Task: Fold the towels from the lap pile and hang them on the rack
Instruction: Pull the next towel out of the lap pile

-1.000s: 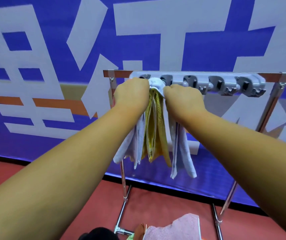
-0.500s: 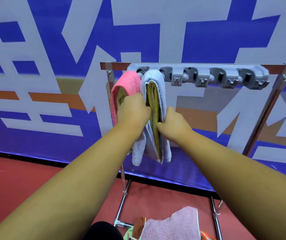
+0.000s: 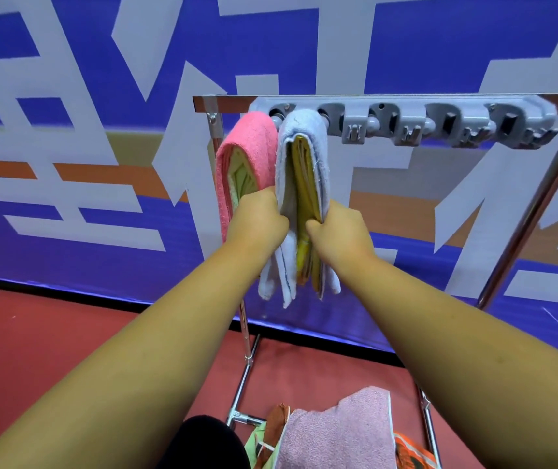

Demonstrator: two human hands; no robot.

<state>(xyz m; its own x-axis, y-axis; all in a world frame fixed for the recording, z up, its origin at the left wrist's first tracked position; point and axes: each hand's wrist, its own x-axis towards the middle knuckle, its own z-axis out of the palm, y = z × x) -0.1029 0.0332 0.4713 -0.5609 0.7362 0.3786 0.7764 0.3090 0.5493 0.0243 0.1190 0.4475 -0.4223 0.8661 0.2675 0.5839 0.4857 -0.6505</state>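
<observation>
A pale blue towel [image 3: 304, 130] with a yellow towel [image 3: 304, 184] folded inside it hangs over a peg of the grey hook rail [image 3: 406, 120] on the metal rack [image 3: 524, 211]. My left hand [image 3: 257, 221] grips the bundle's left layers about halfway down. My right hand [image 3: 338, 228] pinches its right layers at the same height. Beside it on the left hangs a pink towel [image 3: 250, 147] with a light green one [image 3: 243, 177] inside. A mauve towel [image 3: 335, 431] tops the lap pile at the bottom.
A blue and white banner wall [image 3: 101, 164] stands close behind the rack. Several free hooks run along the rail to the right. The floor [image 3: 33, 333] is red. Green and orange cloths [image 3: 409, 451] peek from under the lap pile.
Both hands slid from the top of the pale blue bundle down to its middle, and the bundle now hangs straighter. The pink towel, earlier hidden behind my left hand, shows.
</observation>
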